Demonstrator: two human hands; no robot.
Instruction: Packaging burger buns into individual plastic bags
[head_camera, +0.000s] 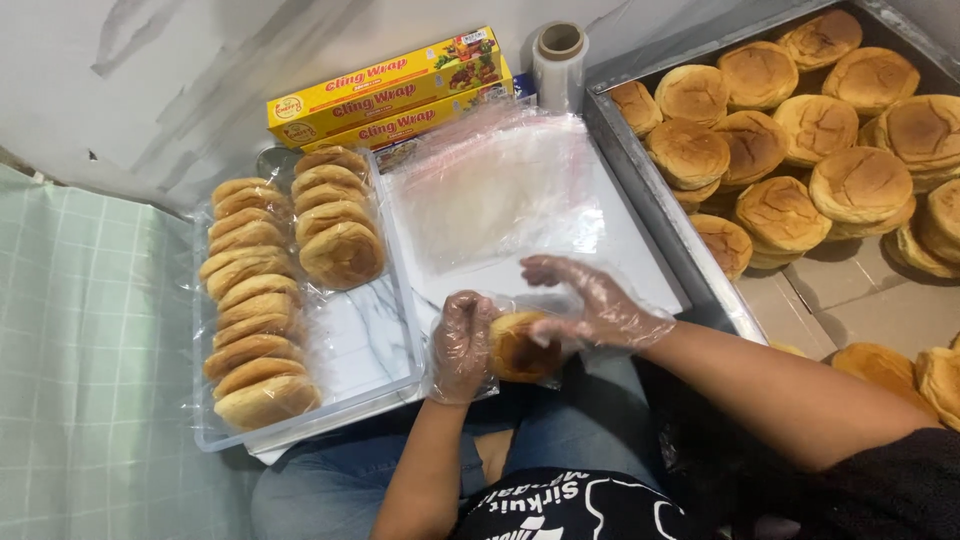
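Observation:
Both my hands wear thin clear plastic gloves. My left hand (460, 345) grips a round golden bun (520, 348) from its left side, just above my lap. My right hand (590, 300) rests on the bun's top right with its fingers spread over a clear plastic bag around it. A stack of clear plastic bags (500, 195) lies on the white board (640, 260) just beyond my hands.
A clear tray (365, 345) on the left holds two rows of bagged buns (255, 300). Yellow cling-wrap boxes (390, 90) and a film roll (560, 60) lie at the back. A large metal tray (650, 190) on the right holds several loose buns (780, 130).

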